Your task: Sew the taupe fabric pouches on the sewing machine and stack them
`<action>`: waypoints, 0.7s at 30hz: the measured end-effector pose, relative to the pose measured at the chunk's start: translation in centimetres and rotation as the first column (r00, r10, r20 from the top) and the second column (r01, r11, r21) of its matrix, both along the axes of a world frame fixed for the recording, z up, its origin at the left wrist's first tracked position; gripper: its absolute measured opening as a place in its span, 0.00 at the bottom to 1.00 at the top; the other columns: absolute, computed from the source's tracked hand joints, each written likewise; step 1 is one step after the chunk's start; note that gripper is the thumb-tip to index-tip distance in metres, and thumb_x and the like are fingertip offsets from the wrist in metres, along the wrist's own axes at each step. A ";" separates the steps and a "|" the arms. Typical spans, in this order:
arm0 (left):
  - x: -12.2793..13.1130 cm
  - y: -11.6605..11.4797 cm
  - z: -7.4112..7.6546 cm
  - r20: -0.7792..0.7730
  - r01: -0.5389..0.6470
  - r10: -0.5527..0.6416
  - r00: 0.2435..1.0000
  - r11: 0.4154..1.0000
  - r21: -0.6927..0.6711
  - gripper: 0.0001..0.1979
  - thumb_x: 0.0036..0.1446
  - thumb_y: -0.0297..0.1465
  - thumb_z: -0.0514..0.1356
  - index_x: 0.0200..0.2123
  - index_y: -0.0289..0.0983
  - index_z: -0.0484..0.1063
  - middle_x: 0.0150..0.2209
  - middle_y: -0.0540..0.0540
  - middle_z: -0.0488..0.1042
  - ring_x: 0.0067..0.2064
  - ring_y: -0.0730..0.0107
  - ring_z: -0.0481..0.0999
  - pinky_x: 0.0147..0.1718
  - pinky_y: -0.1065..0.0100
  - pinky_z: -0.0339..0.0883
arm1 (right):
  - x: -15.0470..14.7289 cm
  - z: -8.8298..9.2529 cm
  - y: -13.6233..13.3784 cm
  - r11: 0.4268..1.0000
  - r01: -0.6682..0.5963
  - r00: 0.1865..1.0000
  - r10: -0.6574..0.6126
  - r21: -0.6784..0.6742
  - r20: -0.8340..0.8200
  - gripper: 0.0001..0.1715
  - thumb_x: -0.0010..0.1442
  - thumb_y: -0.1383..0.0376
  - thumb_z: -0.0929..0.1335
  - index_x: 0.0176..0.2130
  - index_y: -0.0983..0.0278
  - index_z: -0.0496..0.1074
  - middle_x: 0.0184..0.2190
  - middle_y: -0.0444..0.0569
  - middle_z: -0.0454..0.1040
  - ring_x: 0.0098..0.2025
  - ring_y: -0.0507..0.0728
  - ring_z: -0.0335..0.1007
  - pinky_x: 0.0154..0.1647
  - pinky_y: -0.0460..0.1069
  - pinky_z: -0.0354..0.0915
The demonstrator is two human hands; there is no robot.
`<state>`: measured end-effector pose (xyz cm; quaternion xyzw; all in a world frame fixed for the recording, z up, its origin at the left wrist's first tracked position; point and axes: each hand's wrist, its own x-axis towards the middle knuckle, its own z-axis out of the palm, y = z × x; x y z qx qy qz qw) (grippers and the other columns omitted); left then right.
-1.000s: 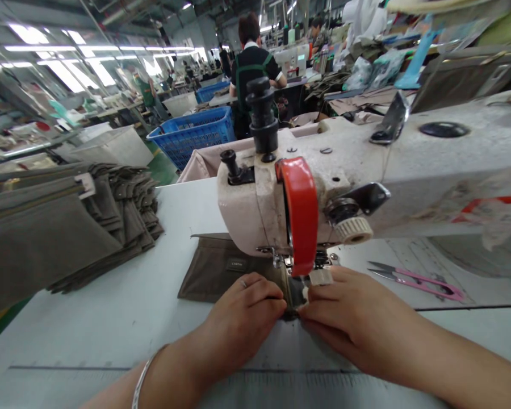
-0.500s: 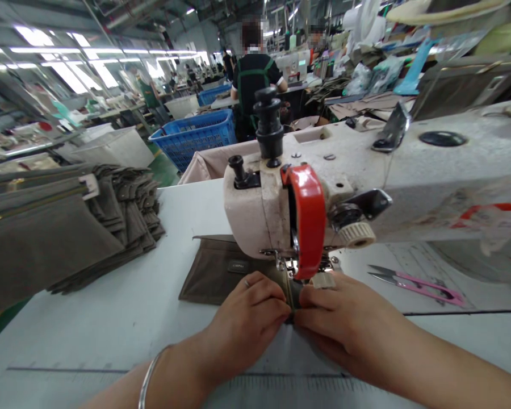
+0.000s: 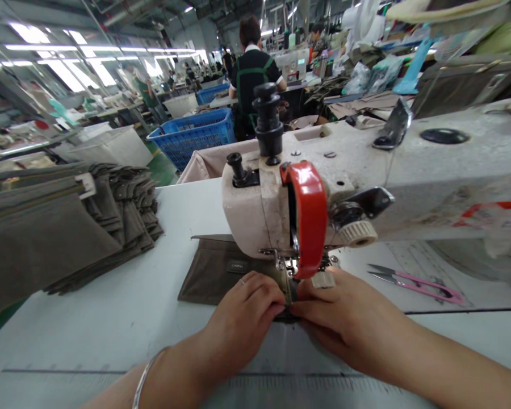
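A dark olive fabric piece [image 3: 210, 278] with a small label [image 3: 237, 266] lies flat under the head of a white sewing machine [image 3: 249, 210]. My left hand [image 3: 249, 318] is closed, its fingertips pinching the near edge of the fabric just left of the presser foot [image 3: 292, 264]. From the right, my right hand [image 3: 340, 312] grips the same edge, fingers bent together and almost touching the left ones. The red guard [image 3: 309, 218] stands in front of the needle area and hides the needle. Fabric between the fingertips is mostly covered.
Pink-handled thread snips [image 3: 430, 287] lie right of the machine head. A pile of olive fabric pieces [image 3: 68, 221] hangs over the table's left side. Ruler markings [image 3: 323, 382] run along the near table. Behind stand a blue crate [image 3: 196, 136] and a seated co-worker [image 3: 253, 74].
My left hand has shifted slightly left and up, and the right fingertips moved a little left. More dark fabric shows beneath the fingertips. The view tilted slightly.
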<state>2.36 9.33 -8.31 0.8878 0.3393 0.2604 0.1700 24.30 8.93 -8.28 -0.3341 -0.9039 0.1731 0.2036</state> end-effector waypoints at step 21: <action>-0.9 1.4 -0.5 -0.078 0.155 -0.152 0.985 0.987 0.038 0.08 0.64 0.26 0.55 0.41 0.38 0.74 0.41 0.50 0.78 0.42 0.73 0.76 0.47 0.69 0.68 | -0.5 0.0 -0.9 0.999 0.031 0.998 -0.031 0.011 -0.053 0.15 0.60 0.71 0.63 0.46 0.60 0.73 0.44 0.45 0.77 0.44 0.59 0.71 0.48 0.58 0.67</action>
